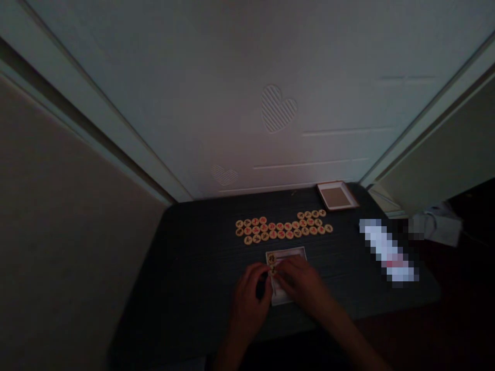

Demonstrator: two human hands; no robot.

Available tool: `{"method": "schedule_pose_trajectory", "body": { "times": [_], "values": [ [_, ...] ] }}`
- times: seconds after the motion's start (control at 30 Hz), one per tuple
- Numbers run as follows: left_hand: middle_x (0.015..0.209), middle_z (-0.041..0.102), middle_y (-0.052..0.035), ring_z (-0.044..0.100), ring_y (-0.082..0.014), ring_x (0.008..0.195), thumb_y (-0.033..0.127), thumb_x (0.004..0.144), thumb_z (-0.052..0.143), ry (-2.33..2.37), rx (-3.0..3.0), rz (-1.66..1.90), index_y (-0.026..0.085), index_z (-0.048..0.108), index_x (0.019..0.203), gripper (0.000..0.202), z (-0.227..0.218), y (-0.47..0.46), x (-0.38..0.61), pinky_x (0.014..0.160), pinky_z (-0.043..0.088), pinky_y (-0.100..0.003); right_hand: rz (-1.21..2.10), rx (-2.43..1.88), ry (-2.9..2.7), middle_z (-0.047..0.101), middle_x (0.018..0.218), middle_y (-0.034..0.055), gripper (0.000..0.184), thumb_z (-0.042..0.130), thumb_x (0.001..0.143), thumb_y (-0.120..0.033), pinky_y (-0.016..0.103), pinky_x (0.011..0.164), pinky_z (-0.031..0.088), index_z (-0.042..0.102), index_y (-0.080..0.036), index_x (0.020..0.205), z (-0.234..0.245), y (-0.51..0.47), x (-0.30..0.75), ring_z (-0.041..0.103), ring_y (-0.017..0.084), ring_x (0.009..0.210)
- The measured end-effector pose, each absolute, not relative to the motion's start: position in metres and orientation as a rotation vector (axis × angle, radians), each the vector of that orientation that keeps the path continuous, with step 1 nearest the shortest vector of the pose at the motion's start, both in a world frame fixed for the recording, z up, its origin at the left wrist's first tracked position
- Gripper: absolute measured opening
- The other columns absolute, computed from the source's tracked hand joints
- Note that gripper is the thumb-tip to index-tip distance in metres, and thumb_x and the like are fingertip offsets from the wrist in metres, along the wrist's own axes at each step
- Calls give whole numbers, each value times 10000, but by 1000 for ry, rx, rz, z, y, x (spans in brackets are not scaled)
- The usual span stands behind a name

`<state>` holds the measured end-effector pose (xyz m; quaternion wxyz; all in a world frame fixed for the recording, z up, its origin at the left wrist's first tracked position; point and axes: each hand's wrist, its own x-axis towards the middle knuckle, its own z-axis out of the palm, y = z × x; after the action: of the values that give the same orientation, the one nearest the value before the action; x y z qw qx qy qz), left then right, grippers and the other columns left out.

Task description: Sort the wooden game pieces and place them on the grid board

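Over a small open box (280, 297) with pale walls, my two hands meet at its left side. The fingers of my left hand (251, 291) curve round to a round xiangqi piece (273, 269) with a dark character, and its thumb comes up from below. My right hand (299, 275) reaches the same piece from the right, fingertips pinched against it and partly hiding it. Just beyond lies another xiangqi piece (271, 258), in the box's far left corner. My right hand covers much of the box's inside.
Rows of round xiangqi pieces (281, 234), marked red or black, lie beyond the box on the dark table (193, 268). A shallow box lid (335, 197) sits at the back right. Towards the right edge is a bright, pixelated object (389, 252). A white panel with hearts (240, 103) rises behind.
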<state>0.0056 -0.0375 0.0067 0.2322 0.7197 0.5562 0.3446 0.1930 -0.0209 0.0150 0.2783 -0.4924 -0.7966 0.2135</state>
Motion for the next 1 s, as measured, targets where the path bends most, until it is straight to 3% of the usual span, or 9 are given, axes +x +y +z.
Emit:
{"method": "schedule_pose_trajectory", "body": {
  "times": [0.47, 1.0],
  "values": [
    [1154, 661, -64, 686, -206, 986, 226, 954, 540, 1548, 1952, 933, 257, 640, 1156, 227, 5, -38, 5, 899, 571, -362, 311, -1482, -1782, 726, 1018, 70, 146, 584, 968, -277, 410, 887, 554, 685, -237, 1066, 16, -23, 258, 671, 241, 968],
    [1139, 665, -75, 681, -214, 974, 269, 964, 538, 1571, 1916, 903, 251, 656, 1136, 210, 7, -37, 6, 869, 568, -360, 433, -1522, -1770, 737, 1052, 64, 221, 619, 943, -353, 407, 878, 562, 680, -247, 1127, -8, -26, 269, 675, 245, 988]
  ]
}}
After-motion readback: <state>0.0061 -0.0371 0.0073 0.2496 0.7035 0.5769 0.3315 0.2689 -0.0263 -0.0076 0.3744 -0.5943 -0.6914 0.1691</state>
